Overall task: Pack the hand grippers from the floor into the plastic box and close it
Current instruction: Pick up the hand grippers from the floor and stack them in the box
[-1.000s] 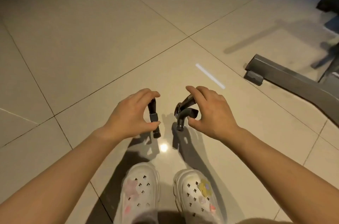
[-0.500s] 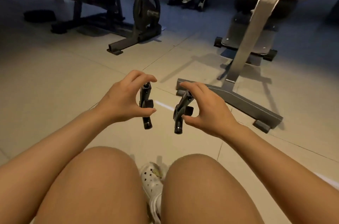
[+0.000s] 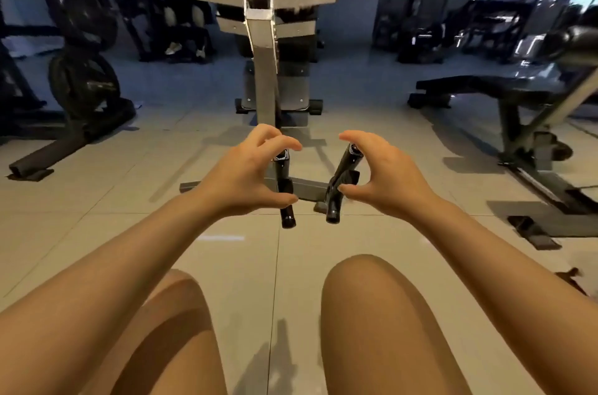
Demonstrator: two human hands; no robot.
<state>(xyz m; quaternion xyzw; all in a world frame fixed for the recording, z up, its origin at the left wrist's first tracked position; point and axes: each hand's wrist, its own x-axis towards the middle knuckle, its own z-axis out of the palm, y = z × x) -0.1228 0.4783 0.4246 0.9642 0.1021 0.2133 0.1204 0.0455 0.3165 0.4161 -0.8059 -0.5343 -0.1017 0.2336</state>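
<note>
Two hand grippers are up off the floor, one in each of our hands, seen from the single head view.

Head view, hands: our left hand [image 3: 241, 181] has its fingers curled over the top of the left hand gripper [image 3: 284, 189] and its thumb pressed against the lower part, so the tool is pinched between them. This black gripper hangs nearly upright, its lower handle end poking out below the thumb. Our right hand [image 3: 385, 178] grips the right hand gripper [image 3: 342, 182] the same way, forefinger hooked over the top end and thumb under the middle. This one is tilted, top leaning to the right, bottom end toward the centre. The two grippers sit near each other at their lower ends but do not touch. Both are held in the air ahead of our bare knees [image 3: 365, 307].

Head view, surroundings: the tiled floor [image 3: 97, 233] runs beneath us. Directly beyond the hands stands a grey weight machine [image 3: 263, 39] with padded arms and a flat base bar on the floor. To the left is a rack of black weight plates [image 3: 81, 48]. To the right is a padded exercise bench [image 3: 485, 87] on a metal frame. We cannot see the plastic box anywhere here.
</note>
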